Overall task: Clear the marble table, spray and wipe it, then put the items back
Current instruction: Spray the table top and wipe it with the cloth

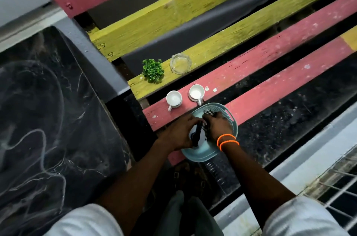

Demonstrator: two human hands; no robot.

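The black marble table [48,110] fills the left side and bears white streaks. On the bench slats to its right lie a small green plant [153,71], a glass ashtray [180,63] and two white cups [173,99] [196,92]. A teal tray [201,155] rests on the nearest red slat. My left hand [179,132] is over the tray, fingers closed on a black elongated object [197,135] that sits on something white. My right hand [219,125], with orange bands at the wrist, curls over a dark speckled item [209,113] at the tray's far end.
The bench has red [270,56] and yellow slats [222,38] with dark gaps between them. A grey frame edge [96,58] separates table and bench. My feet in sandals [185,175] stand below the tray. A white railing [338,187] runs at the lower right.
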